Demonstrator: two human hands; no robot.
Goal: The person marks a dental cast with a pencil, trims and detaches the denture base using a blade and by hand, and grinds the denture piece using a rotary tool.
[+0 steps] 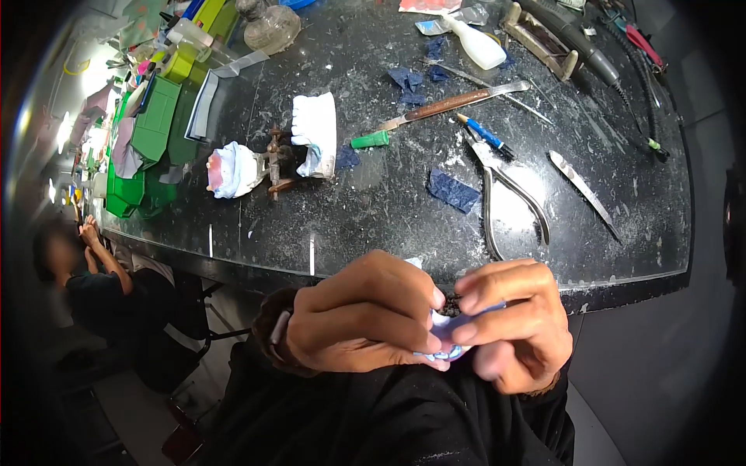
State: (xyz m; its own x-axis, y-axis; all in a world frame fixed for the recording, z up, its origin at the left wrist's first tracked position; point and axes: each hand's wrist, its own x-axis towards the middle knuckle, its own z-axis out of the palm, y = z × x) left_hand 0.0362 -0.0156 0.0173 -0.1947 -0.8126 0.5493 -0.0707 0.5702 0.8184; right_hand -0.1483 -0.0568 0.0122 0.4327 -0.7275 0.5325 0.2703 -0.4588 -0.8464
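Just in front of the bench edge, my left hand (361,314) pinches a small bluish dental piece (447,330) between its fingertips. Fingers of my right hand (517,322) are bent around the other side of the same piece, touching it; its thumb is blurred. Part of the piece is hidden by the fingers. Steel pliers (496,165) lie on the bench beyond my right hand. A white plaster dental cast (315,132) and a second cast with pink (233,171) stand on a brown metal articulator (274,159).
On the dark bench (373,225) lie a carving knife (458,102), blue pen (486,136), metal file (583,194), blue paper piece (453,190) and green cap (370,140). A white bottle (475,43) is farther back. Green bins (155,124) and a seated person (97,287) are left.
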